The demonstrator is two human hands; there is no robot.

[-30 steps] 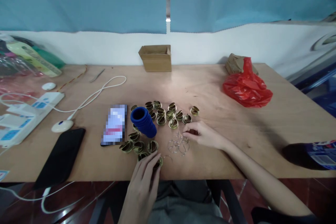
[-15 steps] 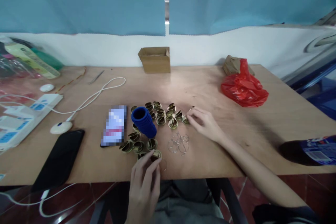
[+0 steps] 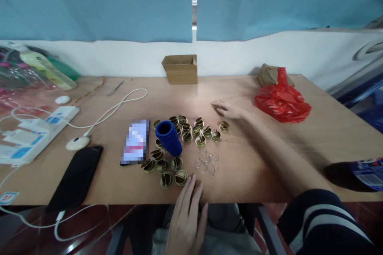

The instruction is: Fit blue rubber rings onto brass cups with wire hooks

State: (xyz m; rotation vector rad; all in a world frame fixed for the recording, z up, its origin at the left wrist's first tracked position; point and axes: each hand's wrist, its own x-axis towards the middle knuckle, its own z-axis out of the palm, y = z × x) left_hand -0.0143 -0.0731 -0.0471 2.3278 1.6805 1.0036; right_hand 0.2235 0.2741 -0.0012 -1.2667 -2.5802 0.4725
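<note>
Head view of a wooden table [image 3: 269, 167] seen from its near edge. The left hand [image 3: 187, 217] lies flat at that near edge, fingers extended and held close together, empty; its fingertips [image 3: 193, 181] rest just beside the nearest brass caps [image 3: 174, 178], without clearly touching them. The right hand [image 3: 228, 109] is stretched across the table past the far row of brass caps [image 3: 197, 127], palm down, fingers extended and loosely together, holding nothing; it lies on bare wood near one separate cap [image 3: 224, 126].

The caps form two groups flanking a blue ribbed tube [image 3: 169, 138] that lies tilted at the centre. A cluster of thin wire rings [image 3: 207, 162] lies between the two hands, apart from both.

Left of the tube lies a lit phone [image 3: 135, 142]; a dark phone [image 3: 77, 177] overhangs the near edge. A white cable [image 3: 116, 103] and a white puck-shaped device [image 3: 77, 143] occupy the left half, with a power strip [image 3: 38, 129] at the left margin. A small cardboard box [image 3: 180, 69] stands at the far edge; a red plastic bag [image 3: 281, 101] sits at the far right. Open wood extends right of the rings and between the bag and the right forearm.
</note>
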